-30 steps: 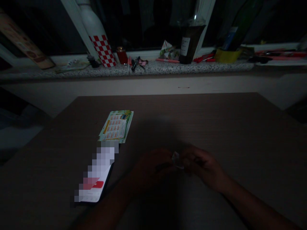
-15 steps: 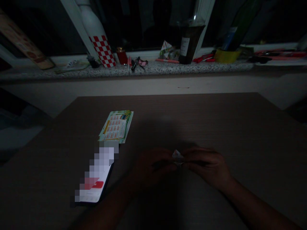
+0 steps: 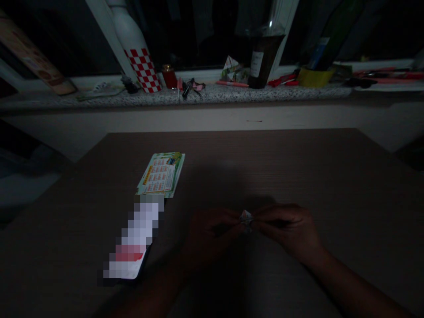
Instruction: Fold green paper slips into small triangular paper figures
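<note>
A small folded piece of paper (image 3: 246, 217), pale with printed marks, is pinched between my two hands over the dark wooden table (image 3: 318, 176). My left hand (image 3: 212, 234) grips its left side with thumb and fingertips, deep in shadow. From the right, my right hand (image 3: 288, 227) pinches the other side the same way. The paper comes to a point at its far end, and the fingertips hide its sides. To the left of my left hand lies a phone (image 3: 134, 269) with a lit, partly blurred screen.
A stack of printed calendar sheets (image 3: 160, 174) lies beyond the phone. Along the granite windowsill (image 3: 218, 93) stand a red-and-white checked bottle (image 3: 144, 68), a small red jar (image 3: 169, 77), a dark labelled container (image 3: 260, 64), a folded paper shape (image 3: 231, 68) and a yellow tape roll (image 3: 314, 77).
My fingertips have come closer together on the folded paper, and its two separated parts now look drawn together. The phone and calendar sheets stay in place.
</note>
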Tool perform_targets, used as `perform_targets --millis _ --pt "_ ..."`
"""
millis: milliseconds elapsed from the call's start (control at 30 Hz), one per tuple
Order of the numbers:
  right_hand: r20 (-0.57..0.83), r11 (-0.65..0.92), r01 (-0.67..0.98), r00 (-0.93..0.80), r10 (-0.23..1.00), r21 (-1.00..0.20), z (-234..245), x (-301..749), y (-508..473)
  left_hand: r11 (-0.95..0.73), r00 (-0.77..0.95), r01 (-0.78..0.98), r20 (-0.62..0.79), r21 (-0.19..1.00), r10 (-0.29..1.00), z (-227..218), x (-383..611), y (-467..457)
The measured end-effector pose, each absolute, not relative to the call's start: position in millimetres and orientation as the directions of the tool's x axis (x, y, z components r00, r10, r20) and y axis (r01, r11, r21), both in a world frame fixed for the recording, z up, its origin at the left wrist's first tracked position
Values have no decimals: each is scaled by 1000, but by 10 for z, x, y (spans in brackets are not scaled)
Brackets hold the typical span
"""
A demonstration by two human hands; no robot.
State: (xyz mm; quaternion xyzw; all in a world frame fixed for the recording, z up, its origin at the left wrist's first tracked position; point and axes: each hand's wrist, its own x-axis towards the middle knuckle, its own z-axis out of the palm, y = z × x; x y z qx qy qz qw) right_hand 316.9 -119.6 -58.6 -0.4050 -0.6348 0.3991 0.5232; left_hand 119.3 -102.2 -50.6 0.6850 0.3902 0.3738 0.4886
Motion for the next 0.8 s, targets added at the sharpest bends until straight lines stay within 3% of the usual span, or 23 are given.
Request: perform_targets --millis 300,433,667,800 --pt "455 499 235 -216 864 -834 -587 3176 -1212 -2 396 155 -61 988 916 -500 1212 -1033" --pt "466 524 259 -255 847 -811 -581 3170 -1214 -84 481 226 -36 971 876 -475 1202 -987" --pt "371 393 334 -130 920 -857 -632 3113 -1253 37 387 118 -81 992 918 -488 1244 -962" --pt "242 249 219 -58 968 -943 -675 3053 -1269 112 295 42 -120 993 948 -510 1265 -968"
